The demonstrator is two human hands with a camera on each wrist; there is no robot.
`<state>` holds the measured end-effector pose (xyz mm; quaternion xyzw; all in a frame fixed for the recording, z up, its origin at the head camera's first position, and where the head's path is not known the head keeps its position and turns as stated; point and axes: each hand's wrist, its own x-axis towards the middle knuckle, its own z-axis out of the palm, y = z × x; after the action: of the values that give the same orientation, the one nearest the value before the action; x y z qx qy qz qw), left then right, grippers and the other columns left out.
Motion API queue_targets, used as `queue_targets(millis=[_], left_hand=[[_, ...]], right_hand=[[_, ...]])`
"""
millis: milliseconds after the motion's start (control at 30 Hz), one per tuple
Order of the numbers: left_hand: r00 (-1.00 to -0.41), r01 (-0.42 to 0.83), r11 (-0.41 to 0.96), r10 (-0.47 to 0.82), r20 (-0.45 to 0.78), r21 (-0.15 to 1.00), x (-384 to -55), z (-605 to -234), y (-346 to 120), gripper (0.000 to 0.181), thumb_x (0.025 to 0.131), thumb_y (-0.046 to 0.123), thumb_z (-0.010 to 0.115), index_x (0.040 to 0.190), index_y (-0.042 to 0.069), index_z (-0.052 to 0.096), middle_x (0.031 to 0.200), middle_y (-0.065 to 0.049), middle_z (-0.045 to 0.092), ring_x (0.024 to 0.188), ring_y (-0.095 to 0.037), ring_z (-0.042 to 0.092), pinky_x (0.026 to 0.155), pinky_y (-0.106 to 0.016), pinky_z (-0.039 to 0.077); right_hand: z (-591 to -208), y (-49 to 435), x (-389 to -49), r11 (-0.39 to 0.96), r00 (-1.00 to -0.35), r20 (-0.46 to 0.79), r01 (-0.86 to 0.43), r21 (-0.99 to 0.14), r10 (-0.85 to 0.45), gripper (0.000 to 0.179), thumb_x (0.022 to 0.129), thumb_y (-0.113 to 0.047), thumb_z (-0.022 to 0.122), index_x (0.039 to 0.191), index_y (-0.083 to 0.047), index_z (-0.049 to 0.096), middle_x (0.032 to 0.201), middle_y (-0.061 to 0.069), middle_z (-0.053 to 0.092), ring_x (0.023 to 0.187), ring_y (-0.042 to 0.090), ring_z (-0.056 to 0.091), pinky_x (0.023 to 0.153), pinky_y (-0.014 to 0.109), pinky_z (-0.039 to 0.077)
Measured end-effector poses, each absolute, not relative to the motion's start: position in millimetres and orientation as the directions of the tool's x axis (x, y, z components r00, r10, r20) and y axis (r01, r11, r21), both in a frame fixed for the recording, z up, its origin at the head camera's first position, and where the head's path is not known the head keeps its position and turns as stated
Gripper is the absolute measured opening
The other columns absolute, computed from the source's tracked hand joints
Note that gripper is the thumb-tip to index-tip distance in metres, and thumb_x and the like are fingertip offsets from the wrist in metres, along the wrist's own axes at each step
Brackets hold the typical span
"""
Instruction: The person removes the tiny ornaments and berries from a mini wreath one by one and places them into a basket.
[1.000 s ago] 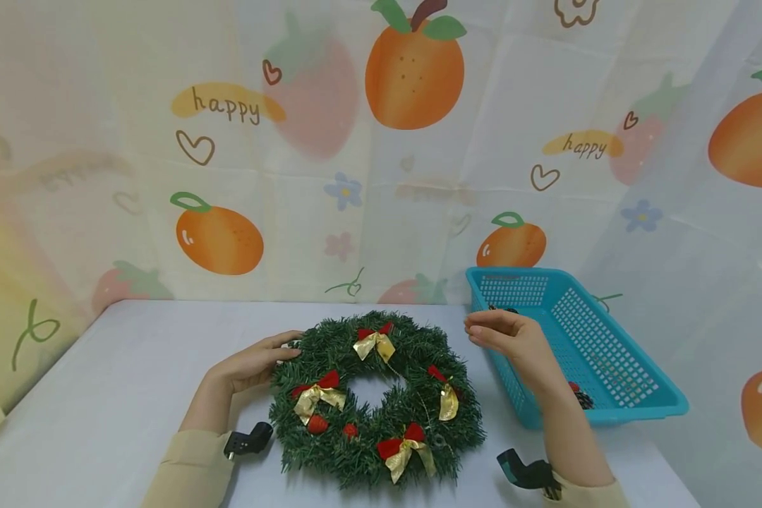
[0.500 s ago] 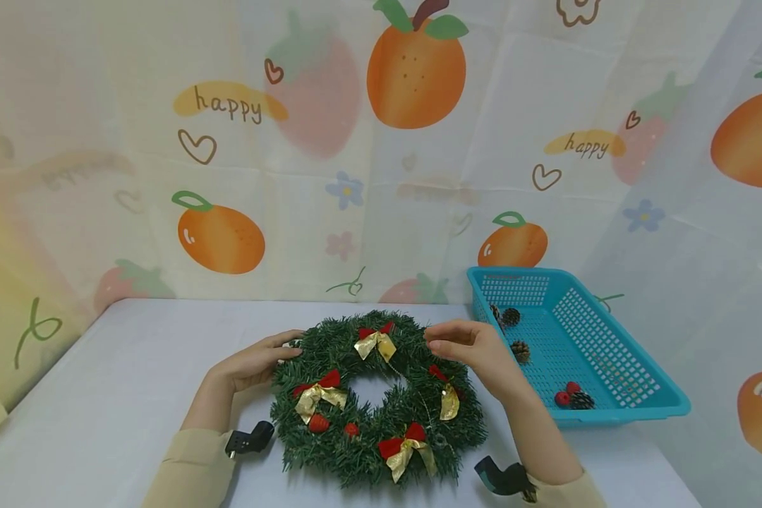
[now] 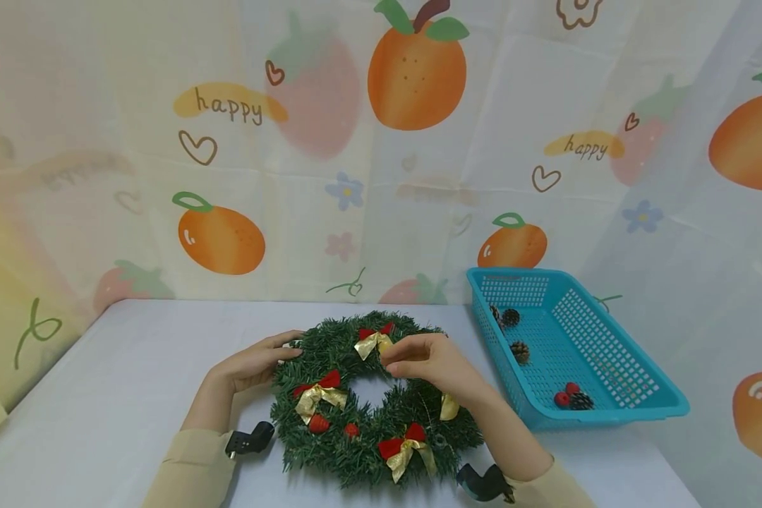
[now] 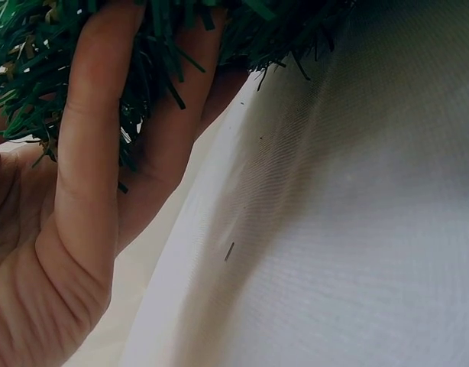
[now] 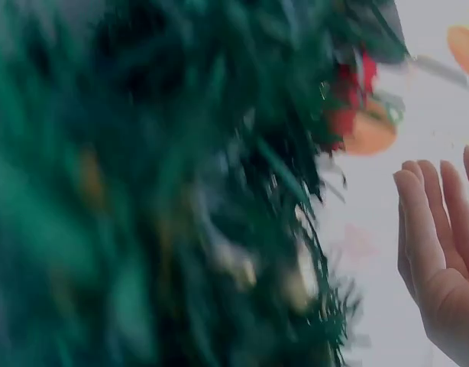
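A green tinsel wreath [image 3: 330,451] lies on the white table, trimmed with red-and-gold bows [image 3: 408,451] and two small red ornaments [image 3: 319,423]. At its left edge my left hand [image 3: 250,363] grips the wreath, thumb on one side and fingers on the other; green needles cover the fingertips in the left wrist view. My right hand [image 3: 438,367] hovers over the wreath's upper right part, close to the top bow, hiding most of the right bow. Its fingers [image 5: 422,222] are loosely bent, and nothing shows between them in the right wrist view.
A blue plastic basket [image 3: 622,418] stands to the right of the wreath. Inside lie several pine cones [image 3: 520,351] and two red berries [image 3: 561,399]. A fruit-printed cloth [image 3: 419,233] hangs behind the table.
My right hand has moved left from beside the basket to above the wreath, uncovering the pine cones and berries. My left hand and the wreath stay put.
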<state>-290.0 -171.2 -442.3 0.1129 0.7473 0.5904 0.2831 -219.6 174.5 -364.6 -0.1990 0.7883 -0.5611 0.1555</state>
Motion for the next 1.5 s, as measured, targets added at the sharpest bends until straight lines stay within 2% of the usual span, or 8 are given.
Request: queue_targets(millis=[200,333,667,833,1167,1267,1400,1500], left_hand=[[-0.813,-0.167,0.275,0.505,-0.29,0.947,-289.9,-443.2,-170.1,0.073,0.102,0.034,0.051,0.16,0.012,0.012,0.165,-0.026,-0.004,0.152,-0.047,-0.002,0.121,-0.061,0.021],[-0.813,-0.17,0.269,0.505,-0.289,0.948,-290.7,-442.9,-170.4,0.073,0.102,0.033,0.051,0.16,0.012,0.012,0.166,-0.025,-0.007,0.151,-0.049,-0.007,0.121,-0.062,0.014],[-0.811,-0.164,0.265,0.513,-0.282,0.95,-291.4,-443.2,-171.0,0.073,0.103,0.032,0.05,0.16,0.011,0.011,0.165,-0.025,-0.007,0.151,-0.048,-0.007,0.122,-0.061,0.016],[-0.811,-0.151,0.285,0.512,-0.283,0.947,-291.1,-442.3,-170.5,0.072,0.103,0.034,0.049,0.16,0.011,0.011,0.165,-0.026,-0.005,0.152,-0.048,-0.004,0.118,-0.053,0.03],[-0.811,-0.148,0.282,0.514,-0.28,0.948,-290.0,-441.7,-170.7,0.073,0.103,0.033,0.049,0.16,0.01,0.011,0.165,-0.027,-0.003,0.152,-0.048,0.002,0.11,-0.042,0.041],[-0.813,-0.156,0.28,0.508,-0.284,0.947,-289.5,-441.9,-170.3,0.072,0.103,0.033,0.05,0.16,0.011,0.011,0.165,-0.026,-0.005,0.152,-0.047,-0.001,0.116,-0.048,0.036],[-0.816,-0.168,0.272,0.501,-0.288,0.948,-289.1,-441.6,-170.2,0.073,0.103,0.033,0.05,0.16,0.011,0.012,0.166,-0.024,-0.007,0.152,-0.048,-0.008,0.121,-0.062,0.016],[-0.819,-0.164,0.275,0.498,-0.286,0.947,-289.5,-442.1,-170.4,0.072,0.103,0.032,0.05,0.16,0.011,0.011,0.166,-0.025,-0.007,0.151,-0.048,-0.008,0.121,-0.062,0.017]], right_hand=[[-373.4,158.3,-215.7,0.285,-0.815,-0.063,-0.128,-0.95,-0.576,0.031,0.092,-0.021,0.07,0.119,-0.006,0.07,0.123,0.017,0.069,0.102,0.012,0.069,0.095,0.041,0.055],[-380.0,150.8,-214.2,0.27,-0.774,-0.078,-0.124,-0.955,-0.628,0.03,0.092,-0.017,0.07,0.119,-0.005,0.07,0.124,0.02,0.068,0.103,0.012,0.069,0.096,0.04,0.055],[-387.1,141.7,-211.8,0.272,-0.701,-0.144,-0.074,-0.959,-0.698,0.028,0.091,-0.012,0.07,0.116,0.0,0.069,0.122,0.024,0.067,0.101,0.013,0.069,0.093,0.039,0.056],[-393.9,138.8,-212.2,0.262,-0.667,-0.158,-0.058,-0.963,-0.728,0.029,0.091,-0.009,0.068,0.117,0.003,0.068,0.123,0.027,0.065,0.101,0.012,0.069,0.097,0.04,0.055],[-398.7,133.9,-210.0,0.296,-0.649,-0.181,-0.071,-0.953,-0.739,0.027,0.088,-0.002,0.069,0.115,0.003,0.07,0.121,0.027,0.067,0.096,0.01,0.071,0.089,0.034,0.058],[-398.8,132.4,-209.6,0.311,-0.642,-0.183,-0.091,-0.946,-0.745,0.028,0.087,-0.001,0.07,0.115,0.001,0.071,0.121,0.025,0.068,0.097,0.009,0.07,0.088,0.032,0.058],[-399.7,130.6,-209.2,0.327,-0.639,-0.178,-0.123,-0.937,-0.749,0.028,0.085,0.0,0.072,0.113,-0.003,0.072,0.12,0.022,0.07,0.096,0.006,0.07,0.085,0.028,0.058],[-401.2,129.8,-208.7,0.33,-0.644,-0.175,-0.128,-0.935,-0.744,0.028,0.084,0.001,0.073,0.112,-0.004,0.073,0.118,0.02,0.071,0.094,0.006,0.07,0.084,0.027,0.058]])
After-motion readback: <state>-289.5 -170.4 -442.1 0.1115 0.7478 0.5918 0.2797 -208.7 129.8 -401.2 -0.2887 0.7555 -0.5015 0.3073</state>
